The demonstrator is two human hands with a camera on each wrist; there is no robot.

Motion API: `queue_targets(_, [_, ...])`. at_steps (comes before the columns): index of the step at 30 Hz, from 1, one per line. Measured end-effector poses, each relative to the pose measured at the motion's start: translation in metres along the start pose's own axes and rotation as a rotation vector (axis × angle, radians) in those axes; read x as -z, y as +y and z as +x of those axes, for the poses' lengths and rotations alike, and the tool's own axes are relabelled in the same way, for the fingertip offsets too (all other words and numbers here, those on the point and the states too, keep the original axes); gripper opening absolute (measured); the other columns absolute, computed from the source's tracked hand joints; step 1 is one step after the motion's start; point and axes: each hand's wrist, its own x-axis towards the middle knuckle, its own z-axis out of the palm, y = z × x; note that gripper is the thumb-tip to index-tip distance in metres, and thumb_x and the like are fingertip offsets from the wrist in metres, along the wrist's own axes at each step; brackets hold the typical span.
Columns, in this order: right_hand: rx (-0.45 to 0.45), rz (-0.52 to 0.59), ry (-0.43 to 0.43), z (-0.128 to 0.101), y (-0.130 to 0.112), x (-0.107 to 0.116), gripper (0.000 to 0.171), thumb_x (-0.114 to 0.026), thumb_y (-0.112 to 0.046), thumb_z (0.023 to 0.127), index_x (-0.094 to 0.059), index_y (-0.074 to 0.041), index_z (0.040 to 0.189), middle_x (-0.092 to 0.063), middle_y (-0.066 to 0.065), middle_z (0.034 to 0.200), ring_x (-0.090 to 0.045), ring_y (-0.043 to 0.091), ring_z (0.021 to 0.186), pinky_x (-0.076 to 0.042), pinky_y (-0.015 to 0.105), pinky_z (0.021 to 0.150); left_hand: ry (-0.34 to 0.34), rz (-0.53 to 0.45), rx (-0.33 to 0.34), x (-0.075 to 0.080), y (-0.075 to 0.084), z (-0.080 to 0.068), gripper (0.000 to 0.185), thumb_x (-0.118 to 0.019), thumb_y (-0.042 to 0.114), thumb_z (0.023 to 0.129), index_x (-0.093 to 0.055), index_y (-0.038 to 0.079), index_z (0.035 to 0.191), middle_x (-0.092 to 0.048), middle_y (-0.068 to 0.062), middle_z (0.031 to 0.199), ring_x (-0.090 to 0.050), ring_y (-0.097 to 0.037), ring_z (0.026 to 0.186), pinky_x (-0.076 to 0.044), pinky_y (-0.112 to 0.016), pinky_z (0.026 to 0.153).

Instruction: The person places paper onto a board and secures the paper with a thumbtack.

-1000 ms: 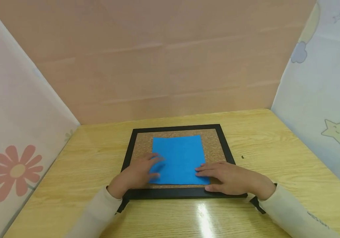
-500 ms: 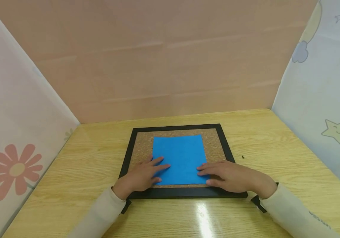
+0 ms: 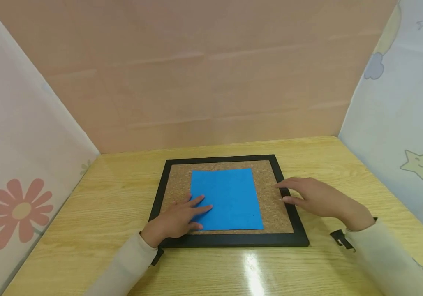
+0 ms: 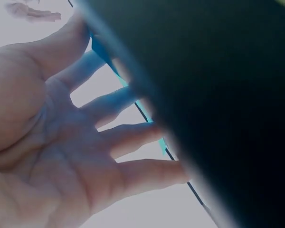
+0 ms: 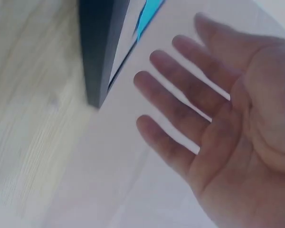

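left grip (image 3: 176, 218): flat on blue paper (image 3: 226, 199) | right grip (image 3: 316, 199): open, empty, beside paper

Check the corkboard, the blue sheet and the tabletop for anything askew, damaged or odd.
Nothing much stands out. The blue sheet lies flat and roughly square on the corkboard, uncreased. One small dark speck sits on the table right of the frame.

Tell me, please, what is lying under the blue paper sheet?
The blue paper sheet lies flat on the cork board, whose cork shows all around it inside the black frame. The left hand presses its near left corner. Anything directly beneath the sheet is covered.
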Motion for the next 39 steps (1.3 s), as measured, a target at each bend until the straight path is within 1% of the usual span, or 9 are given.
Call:
queue_targets(3, [-0.075, -0.008, 0.027, -0.006, 0.018, 0.007, 0.04, -0.066, -0.022, 0.097, -0.061, -0.014, 0.136, -0.064, 0.009, 0.133, -0.063, 0.034, 0.118, -0.051, 0.053, 0.094, 0.003, -0.009, -0.001, 0.001, 0.001, 0.001, 0.058, -0.063, 0.03, 0.098, -0.044, 0.025, 0.152, -0.025, -0.011, 0.165, -0.02, -0.048, 0.15, -0.026, -0.074, 0.11])
queue_targets(7, [-0.105, 0.0, 0.032, -0.007, 0.041, 0.005, 0.036, -0.068, -0.015, 0.094, -0.064, -0.008, 0.13, -0.068, 0.011, 0.125, -0.067, 0.031, 0.107, -0.053, 0.05, 0.088, 0.009, -0.015, -0.004, 0.001, 0.003, 0.0, 0.057, -0.064, 0.028, 0.097, -0.046, 0.022, 0.151, -0.027, -0.014, 0.165, -0.022, -0.05, 0.149, -0.026, -0.076, 0.108])
queue_targets(11, [-0.141, 0.041, -0.009, -0.005, 0.061, -0.003, 0.03, -0.068, -0.016, 0.095, -0.067, -0.004, 0.122, -0.072, 0.006, 0.111, -0.068, 0.024, 0.096, -0.055, 0.046, 0.082, 0.009, -0.014, -0.006, 0.001, 0.003, -0.002, 0.058, -0.064, 0.028, 0.097, -0.046, 0.021, 0.151, -0.027, -0.014, 0.164, -0.023, -0.051, 0.148, -0.026, -0.077, 0.107])
queue_targets(14, [-0.17, 0.063, -0.025, -0.004, 0.069, -0.007, 0.025, -0.067, -0.019, 0.096, -0.069, -0.003, 0.115, -0.072, 0.0, 0.101, -0.067, 0.02, 0.091, -0.055, 0.044, 0.08, 0.009, -0.017, -0.01, 0.0, 0.003, -0.002, 0.058, -0.064, 0.028, 0.097, -0.046, 0.021, 0.151, -0.027, -0.014, 0.164, -0.022, -0.051, 0.148, -0.025, -0.078, 0.107])
queue_targets(18, [-0.182, 0.067, -0.016, -0.002, 0.072, -0.009, 0.018, -0.068, -0.019, 0.095, -0.07, -0.007, 0.108, -0.07, -0.003, 0.095, -0.065, 0.014, 0.087, -0.054, 0.04, 0.078, 0.012, -0.01, -0.013, 0.001, 0.003, -0.002, 0.058, -0.064, 0.028, 0.096, -0.046, 0.021, 0.151, -0.028, -0.014, 0.164, -0.023, -0.051, 0.148, -0.026, -0.078, 0.107])
queue_targets(25, [-0.142, 0.109, -0.049, -0.001, 0.074, -0.012, 0.013, -0.07, -0.016, 0.093, -0.07, -0.01, 0.105, -0.068, -0.004, 0.096, -0.059, 0.006, 0.084, -0.051, 0.029, 0.073, 0.023, -0.006, -0.017, 0.001, 0.003, -0.001, 0.058, -0.065, 0.028, 0.096, -0.046, 0.02, 0.151, -0.029, -0.014, 0.164, -0.024, -0.051, 0.148, -0.027, -0.078, 0.105])
queue_targets(32, [-0.141, 0.086, -0.049, 0.001, 0.073, -0.013, 0.009, -0.07, -0.012, 0.092, -0.069, -0.012, 0.101, -0.066, -0.006, 0.093, -0.056, 0.004, 0.081, -0.049, 0.029, 0.071, 0.02, 0.0, -0.007, 0.001, 0.003, -0.001, 0.058, -0.065, 0.028, 0.095, -0.047, 0.021, 0.15, -0.03, -0.013, 0.163, -0.024, -0.05, 0.148, -0.028, -0.077, 0.106])
queue_targets(36, [-0.149, 0.073, -0.054, 0.0, 0.073, -0.014, 0.004, -0.068, -0.011, 0.093, -0.068, -0.013, 0.096, -0.065, -0.008, 0.089, -0.053, 0.003, 0.076, -0.047, 0.027, 0.068, 0.022, 0.01, -0.015, 0.001, 0.002, 0.0, 0.058, -0.065, 0.028, 0.095, -0.047, 0.02, 0.15, -0.03, -0.014, 0.163, -0.025, -0.05, 0.148, -0.029, -0.077, 0.105])
queue_targets(39, [-0.157, 0.066, -0.054, -0.001, 0.073, -0.014, 0.008, -0.067, -0.009, 0.093, -0.067, -0.016, 0.091, -0.064, -0.009, 0.085, -0.052, 0.002, 0.073, -0.046, 0.025, 0.065, 0.02, 0.018, -0.019, 0.001, 0.003, 0.0, 0.058, -0.065, 0.029, 0.095, -0.047, 0.021, 0.15, -0.031, -0.014, 0.163, -0.026, -0.05, 0.147, -0.03, -0.077, 0.105])
